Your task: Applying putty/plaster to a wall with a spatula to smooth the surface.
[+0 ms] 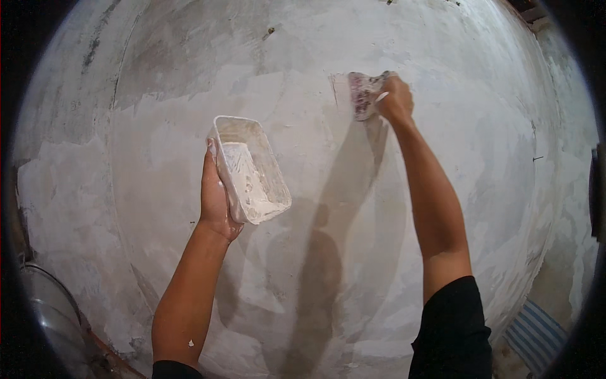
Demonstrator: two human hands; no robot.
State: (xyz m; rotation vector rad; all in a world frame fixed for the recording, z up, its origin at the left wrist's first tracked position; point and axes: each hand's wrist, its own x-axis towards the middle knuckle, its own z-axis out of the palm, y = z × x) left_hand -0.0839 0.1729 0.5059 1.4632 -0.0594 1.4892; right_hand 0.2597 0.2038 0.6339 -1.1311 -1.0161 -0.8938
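The right hand [396, 100], in the upper centre-right of the frame, is closed around the handle end of a putty knife [364, 93], whose broad blade lies flat against the wall [158, 76] just to the hand's left. The blade is caked with dried filler, pinkish and mottled under the white. To lay the coat well, the blade probably wants to stay at a shallow tilt with even pressure across its whole edge, drawn in one steady pass so no ridge is left at either corner (a faint vertical line just left of the blade looks like such an edge).

The left hand [214, 199], left of centre, is clamped on the near long wall of a rectangular white tub [249, 169], fingers wrapped under its side and thumb along the rim. The tub tips toward the camera, open side showing a slab of thick white putty heaped against its lower half, the upper half scraped nearly bare. Holding it close to the work, as here, keeps reloading short.

The wall fills the frame: patchy grey and off-white plaster, smoother and paler around the blade, darker and rougher toward the upper left. A rounded metal vessel [47, 309] sits at the lower left edge, a blue-and-white striped sheet [536, 331] at the lower right.
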